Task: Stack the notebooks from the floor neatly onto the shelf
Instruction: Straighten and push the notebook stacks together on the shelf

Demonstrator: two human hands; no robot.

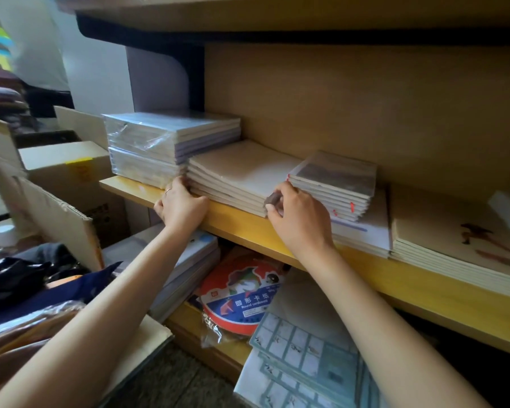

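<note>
A stack of cream notebooks lies on the yellow wooden shelf, between a plastic-wrapped pile on its left and a smaller stack of dark-covered notebooks on its right. My left hand grips the cream stack's near-left corner, fingers curled against its edge. My right hand holds the near-right corner of the same stack, fingertips at its side. Both hands are over the shelf's front edge.
Larger beige pads lie at the shelf's right. Below, a lower shelf holds a round cardboard pack, grid sheets and more notebooks. Cardboard boxes and bags stand to the left. An upper shelf board overhangs.
</note>
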